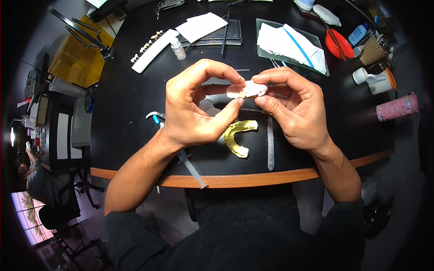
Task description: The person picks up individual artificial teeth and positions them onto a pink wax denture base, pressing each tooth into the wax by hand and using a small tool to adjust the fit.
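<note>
Left hand (pixel 192 106) and right hand (pixel 294 106) pinch the white tooth piece (pixel 247 89) between their fingertips.

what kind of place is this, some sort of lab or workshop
Most likely a dental lab bench. Both hands hold a small white row of teeth, a yellow horseshoe-shaped dental tray lies on the black table, and a white strip of loose artificial teeth sits further back.
</note>
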{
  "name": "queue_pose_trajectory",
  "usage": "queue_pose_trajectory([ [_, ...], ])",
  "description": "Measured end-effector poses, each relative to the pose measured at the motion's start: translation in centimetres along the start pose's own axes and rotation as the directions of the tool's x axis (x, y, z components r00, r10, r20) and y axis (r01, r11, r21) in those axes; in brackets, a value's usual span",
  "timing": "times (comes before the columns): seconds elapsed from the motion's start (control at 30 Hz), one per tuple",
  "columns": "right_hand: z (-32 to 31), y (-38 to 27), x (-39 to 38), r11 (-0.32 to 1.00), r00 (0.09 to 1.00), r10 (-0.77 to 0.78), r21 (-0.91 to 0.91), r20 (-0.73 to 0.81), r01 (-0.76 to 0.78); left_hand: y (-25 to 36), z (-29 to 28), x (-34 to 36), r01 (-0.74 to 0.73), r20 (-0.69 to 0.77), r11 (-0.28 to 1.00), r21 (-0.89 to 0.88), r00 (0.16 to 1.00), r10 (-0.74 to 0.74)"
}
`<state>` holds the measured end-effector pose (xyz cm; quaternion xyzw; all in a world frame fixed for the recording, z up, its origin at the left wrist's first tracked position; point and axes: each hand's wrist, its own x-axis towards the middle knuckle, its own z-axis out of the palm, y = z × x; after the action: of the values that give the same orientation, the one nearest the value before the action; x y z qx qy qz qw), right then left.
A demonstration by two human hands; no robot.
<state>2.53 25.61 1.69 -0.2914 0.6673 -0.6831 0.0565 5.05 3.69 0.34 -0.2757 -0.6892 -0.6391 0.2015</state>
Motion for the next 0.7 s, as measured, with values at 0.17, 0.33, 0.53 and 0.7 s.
queue_pose_trajectory([
  [0.17, 0.03, -0.10, 0.01, 1.000, 1.000, -0.003, 0.009, -0.011, 0.003, 0.14, 0.07, 0.13, -0.001, -0.010, 0.999, 0.043, 1.000, 0.002],
  [0.33, 0.01, 0.00, -0.01, 1.000, 1.000, 0.008, 0.019, -0.016, -0.008, 0.03, -0.60, 0.18, -0.043, 0.090, 0.995, 0.090, 0.995, 0.035],
  [0.53, 0.04, -0.04, -0.08, 1.000, 1.000, 0.002, -0.009, -0.012, -0.002, 0.05, -0.64, 0.03, -0.069, 0.099, 0.989, 0.128, 0.993, 0.057],
  [0.7, 0.03, 0.07, -0.05, 1.000, 1.000, -0.001, 0.002, -0.003, 0.001, 0.16, -0.76, 0.12, -0.066, 0.093, 0.988, 0.140, 0.994, 0.054],
])
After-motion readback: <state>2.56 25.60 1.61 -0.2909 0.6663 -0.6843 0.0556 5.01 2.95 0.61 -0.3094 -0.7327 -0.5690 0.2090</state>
